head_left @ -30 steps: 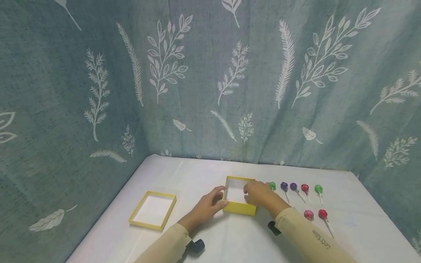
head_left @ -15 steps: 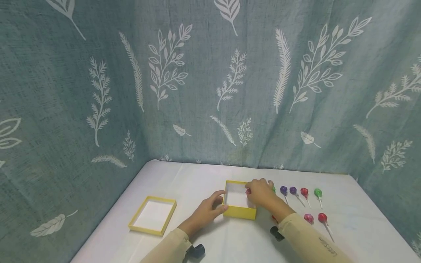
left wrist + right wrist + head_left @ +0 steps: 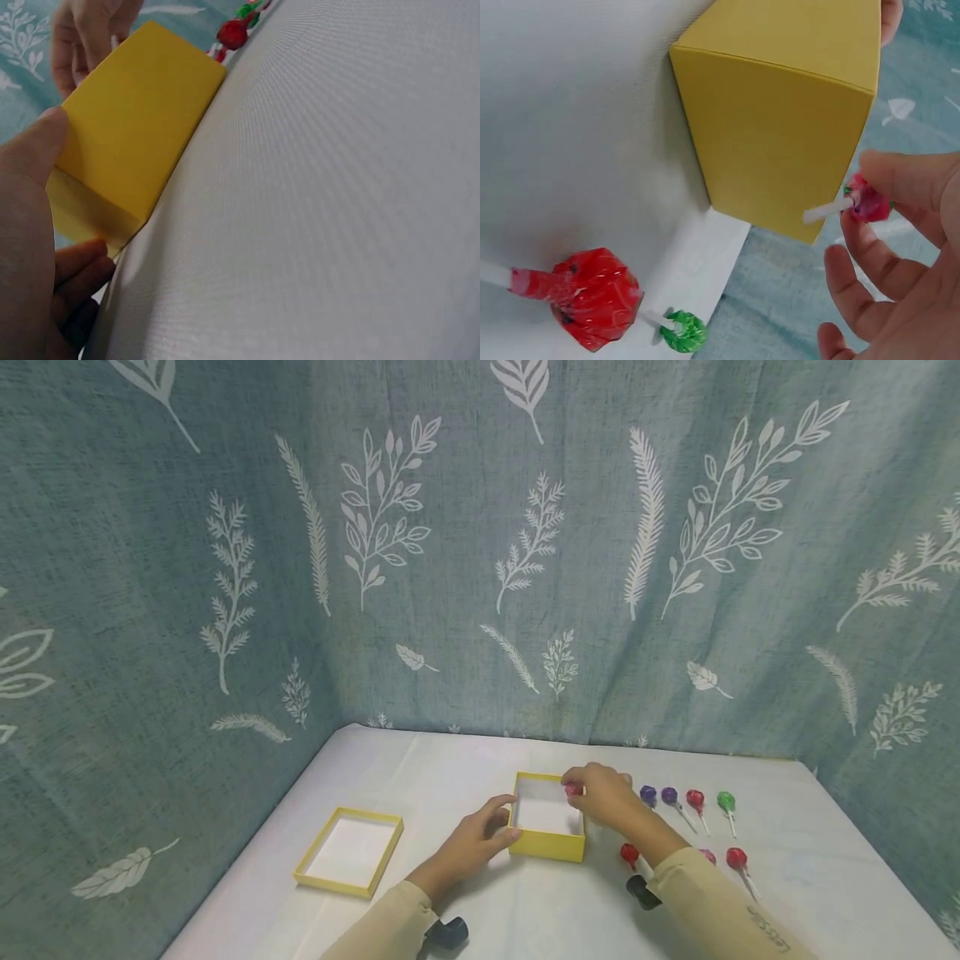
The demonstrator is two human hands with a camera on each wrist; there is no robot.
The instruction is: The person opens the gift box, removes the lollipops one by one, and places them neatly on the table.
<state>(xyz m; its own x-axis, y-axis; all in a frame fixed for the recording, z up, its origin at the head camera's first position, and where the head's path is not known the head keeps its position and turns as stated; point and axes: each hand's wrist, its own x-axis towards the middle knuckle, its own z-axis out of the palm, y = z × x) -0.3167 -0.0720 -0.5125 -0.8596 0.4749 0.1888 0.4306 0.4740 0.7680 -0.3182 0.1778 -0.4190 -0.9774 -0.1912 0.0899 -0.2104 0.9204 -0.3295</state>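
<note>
A yellow open-topped box [image 3: 547, 847] with a white inside stands on the white table. My left hand [image 3: 467, 842] holds it at the left side, thumb at the near corner and fingers along the left wall; the left wrist view shows the thumb [image 3: 51, 135] on its edge. Over the box's right wall, my right hand [image 3: 606, 795] pinches a lollipop [image 3: 870, 201] in a pink-red wrapper between thumb and fingers. Its white stick [image 3: 826, 210] points toward the box's wall in the right wrist view, the other fingers spread loosely.
The shallow yellow lid [image 3: 386, 853] lies to the left, inside up. Lollipops lie right of the box: a red one [image 3: 629, 855] near the right forearm, purple ones [image 3: 669, 795], a green one [image 3: 726, 800] and more red ones [image 3: 737, 858]. A leaf-patterned curtain [image 3: 465, 568] stands behind.
My right hand has drawn slightly right from over the box, bringing the pinched lollipop into sight. A red lollipop has come out from behind the right forearm. My left hand stays at the box.
</note>
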